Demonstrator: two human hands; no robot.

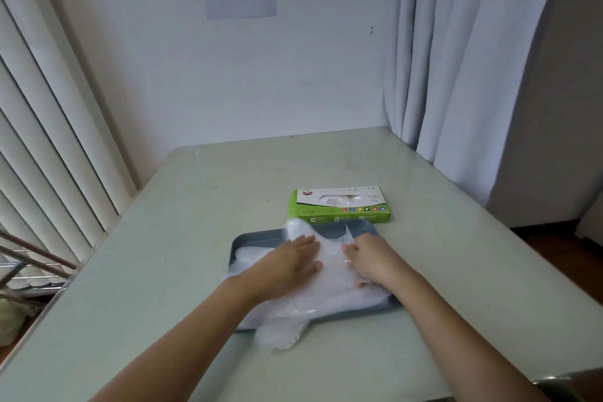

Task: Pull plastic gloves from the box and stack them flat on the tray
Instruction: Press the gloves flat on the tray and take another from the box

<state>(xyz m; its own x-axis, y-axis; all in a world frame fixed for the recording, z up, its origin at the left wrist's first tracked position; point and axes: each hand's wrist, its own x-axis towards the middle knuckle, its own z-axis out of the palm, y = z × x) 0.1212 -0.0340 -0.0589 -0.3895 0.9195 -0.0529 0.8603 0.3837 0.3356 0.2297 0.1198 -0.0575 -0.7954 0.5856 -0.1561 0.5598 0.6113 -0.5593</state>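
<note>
While flattening plastic gloves point(326, 299) heaped on the tray point(237, 243), grip of left hand point(288, 264) wide and flat, that of right hand point(372, 259) unclear, seemingly midway, with more visible in the box point(339, 207) just behind.

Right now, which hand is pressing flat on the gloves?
The left hand: its fingers lie straight on the plastic gloves, while the right hand has curled fingers.
</note>
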